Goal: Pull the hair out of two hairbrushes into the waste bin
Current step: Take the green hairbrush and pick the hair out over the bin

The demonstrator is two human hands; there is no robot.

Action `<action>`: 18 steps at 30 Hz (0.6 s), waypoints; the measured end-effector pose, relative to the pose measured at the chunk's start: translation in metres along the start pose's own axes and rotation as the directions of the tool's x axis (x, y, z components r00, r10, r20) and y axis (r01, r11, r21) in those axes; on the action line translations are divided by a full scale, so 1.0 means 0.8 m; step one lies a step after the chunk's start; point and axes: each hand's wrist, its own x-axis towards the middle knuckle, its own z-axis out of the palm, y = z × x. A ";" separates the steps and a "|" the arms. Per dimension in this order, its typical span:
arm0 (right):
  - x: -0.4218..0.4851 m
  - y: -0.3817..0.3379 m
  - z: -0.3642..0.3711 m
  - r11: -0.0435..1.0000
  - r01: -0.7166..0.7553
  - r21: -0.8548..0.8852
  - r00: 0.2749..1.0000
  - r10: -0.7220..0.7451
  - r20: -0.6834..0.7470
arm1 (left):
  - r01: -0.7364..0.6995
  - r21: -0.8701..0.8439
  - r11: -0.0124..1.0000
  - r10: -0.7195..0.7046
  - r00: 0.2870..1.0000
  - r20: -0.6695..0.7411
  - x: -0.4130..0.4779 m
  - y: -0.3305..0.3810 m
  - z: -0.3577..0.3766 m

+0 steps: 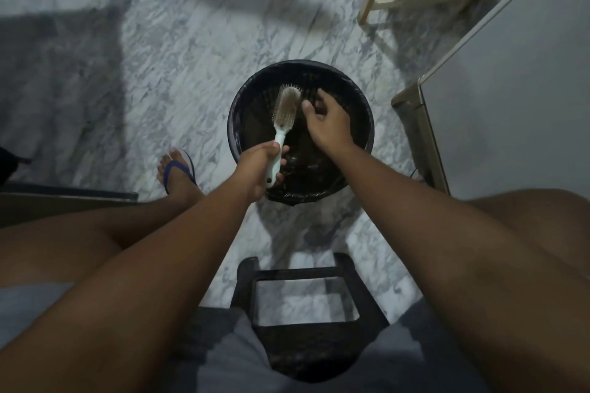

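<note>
A grey-veined marble floor (pixel 178 51) carries a round black waste bin (pixel 364 124) lined with a dark bag. Over the bin's near-left part, the left hand (pixel 258 169) is wrapped around the pale handle of a hairbrush (pixel 282 120), whose bristle head points to the far side. Just right of that head, the right hand (pixel 325 121) hovers with fingers curled loosely; whether it pinches hair cannot be told.
</note>
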 end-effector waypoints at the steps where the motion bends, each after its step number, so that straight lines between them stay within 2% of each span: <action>1: -0.002 -0.002 0.003 0.999 0.027 0.031 1.000 -0.028 0.012 | 0.006 -0.003 1.000 -0.006 1.000 0.011 -0.002 -0.002 0.000; 3: -0.006 -0.002 0.006 0.994 0.110 0.008 0.994 -0.110 -0.006 | 0.013 -0.007 1.000 -0.013 1.000 0.026 -0.004 -0.005 0.000; 7: -0.011 -0.003 0.003 0.974 0.226 -0.026 0.958 -0.227 -0.173 | 0.022 -0.047 0.999 -0.021 1.000 0.018 -0.008 -0.008 0.006; 12: -0.015 -0.020 -0.005 0.902 0.429 -0.044 0.842 -0.417 -0.343 | 0.017 -0.098 0.995 -0.021 0.999 -0.038 -0.012 -0.008 0.024; 14: -0.015 -0.035 -0.013 0.880 0.475 -0.007 0.783 -0.427 -0.453 | 0.058 -0.155 0.986 -0.068 0.996 -0.062 -0.010 -0.009 0.023; 18: -0.011 -0.061 -0.028 0.868 0.486 0.101 0.688 -0.308 -0.656 | 0.085 -0.196 0.977 -0.103 0.991 -0.085 -0.006 -0.013 0.013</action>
